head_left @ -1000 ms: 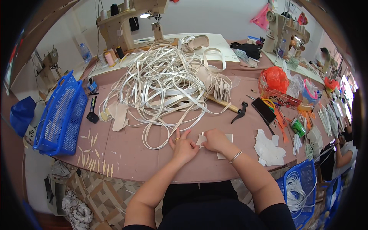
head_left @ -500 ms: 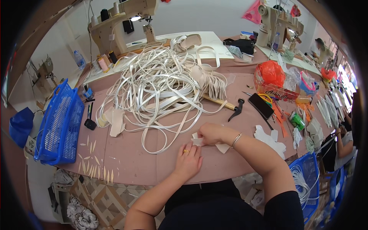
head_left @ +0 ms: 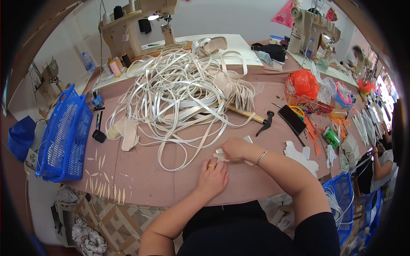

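A small cream piece of flat material (head_left: 221, 155) lies on the cloth-covered table between my hands. My right hand (head_left: 237, 149) is closed on it, fingers curled down and fingertips hidden beneath the knuckles. A pale edge sticks out beyond that hand, and a sliver shows under its wrist. My left hand (head_left: 213, 176), with a ring on one finger, lies flat on the table, its fingertips touching the near edge of the piece. Ahead of my hands is a large tangle of cream and white strips (head_left: 179, 94), with a stack of cut pieces (head_left: 239, 94) at its right.
A hammer (head_left: 267, 121), a dark phone (head_left: 292, 118) and white scraps (head_left: 301, 155) lie to the right. Blue baskets (head_left: 64, 141) stand at the left edge, near small leaf-shaped offcuts (head_left: 102, 187). Sewing machines (head_left: 124, 34) are at the back; another person (head_left: 380, 164) sits far right.
The pale flap below my right wrist has mostly gone from sight, and a pale edge now shows beyond that hand. My left hand has shifted slightly right, still against the piece.
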Demonstrator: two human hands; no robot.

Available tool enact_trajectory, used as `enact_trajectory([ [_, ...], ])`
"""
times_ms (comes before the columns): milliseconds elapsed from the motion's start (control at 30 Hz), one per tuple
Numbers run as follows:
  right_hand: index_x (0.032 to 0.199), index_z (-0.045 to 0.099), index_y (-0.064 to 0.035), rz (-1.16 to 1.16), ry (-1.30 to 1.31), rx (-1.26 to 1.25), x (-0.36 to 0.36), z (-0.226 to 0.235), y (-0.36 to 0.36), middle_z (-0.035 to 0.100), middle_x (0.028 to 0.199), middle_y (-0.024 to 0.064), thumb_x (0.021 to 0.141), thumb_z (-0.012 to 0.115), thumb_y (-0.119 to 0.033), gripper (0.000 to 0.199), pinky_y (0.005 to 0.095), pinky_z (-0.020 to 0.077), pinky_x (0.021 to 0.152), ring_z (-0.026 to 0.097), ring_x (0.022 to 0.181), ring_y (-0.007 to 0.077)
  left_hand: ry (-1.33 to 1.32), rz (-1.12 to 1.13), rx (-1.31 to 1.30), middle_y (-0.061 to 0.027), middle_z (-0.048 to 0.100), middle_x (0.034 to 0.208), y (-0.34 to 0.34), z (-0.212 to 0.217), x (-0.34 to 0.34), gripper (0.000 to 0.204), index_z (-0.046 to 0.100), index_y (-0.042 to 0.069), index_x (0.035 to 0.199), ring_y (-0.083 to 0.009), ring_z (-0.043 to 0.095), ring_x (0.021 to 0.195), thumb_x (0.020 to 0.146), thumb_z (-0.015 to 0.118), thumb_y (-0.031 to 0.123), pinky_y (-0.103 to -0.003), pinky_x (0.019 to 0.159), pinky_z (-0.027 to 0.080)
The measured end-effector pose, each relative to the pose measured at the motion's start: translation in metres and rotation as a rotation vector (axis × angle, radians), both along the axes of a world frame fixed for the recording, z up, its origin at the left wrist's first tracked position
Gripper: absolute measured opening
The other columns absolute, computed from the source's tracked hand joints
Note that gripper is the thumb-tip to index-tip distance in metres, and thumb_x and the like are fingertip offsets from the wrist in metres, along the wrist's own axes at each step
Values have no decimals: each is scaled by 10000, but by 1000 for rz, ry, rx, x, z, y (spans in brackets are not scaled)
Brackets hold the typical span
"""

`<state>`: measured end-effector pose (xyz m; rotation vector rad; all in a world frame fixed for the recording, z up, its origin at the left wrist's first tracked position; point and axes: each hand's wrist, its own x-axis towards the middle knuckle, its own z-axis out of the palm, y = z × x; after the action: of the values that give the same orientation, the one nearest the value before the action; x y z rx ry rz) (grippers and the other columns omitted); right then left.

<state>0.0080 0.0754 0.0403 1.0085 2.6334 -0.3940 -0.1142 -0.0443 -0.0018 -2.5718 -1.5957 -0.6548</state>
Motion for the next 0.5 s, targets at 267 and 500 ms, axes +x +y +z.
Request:
enact_trajectory([
  [267,815,647,-7,-40,-3,-7,-3,-2,1,622,842,201,682,618,-180,220,396,479,738,602,821,337,-99,-19,64,-73,511,1057,4,-2,-1,377,559,42,1074,-266,420,1110,734,591,200,-416,915,302],
  [500,814,638,-5,-149,18,2,18,16,-11,623,833,192,708,636,-225,244,391,477,745,601,828,333,-58,-17,62,-76,522,1050,6,-4,0,383,558,41,1080,-262,422,1109,738,587,210,-429,919,299],
])
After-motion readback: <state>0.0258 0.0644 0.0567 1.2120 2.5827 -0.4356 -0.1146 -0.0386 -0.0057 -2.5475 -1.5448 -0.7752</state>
